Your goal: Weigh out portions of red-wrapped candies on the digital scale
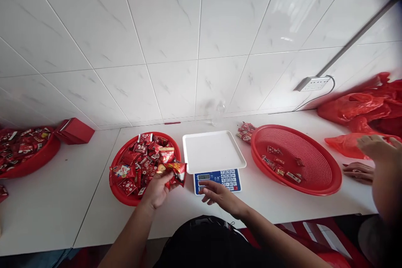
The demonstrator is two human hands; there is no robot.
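Note:
My left hand (159, 187) is closed around a few red snack packets (178, 171) at the right edge of a red basket (117, 192). Wrapped red packets (132, 158) fill that basket. My right hand (221, 197) holds nothing, and its fingers are apart in front of the blue keypad of a digital scale (230, 179). Whether its fingertips touch the keypad, I cannot tell. On top of the scale, the white weighing tray (213, 150) bears nothing.
A larger red basket (333, 176) holds several packets (294, 176); more packets (246, 131) lie behind it. Another person's hands (359, 171) are beside red plastic bags (351, 106). Left are a red box (75, 130) and another full basket (47, 157). A clear bottle (219, 113) stands by the wall.

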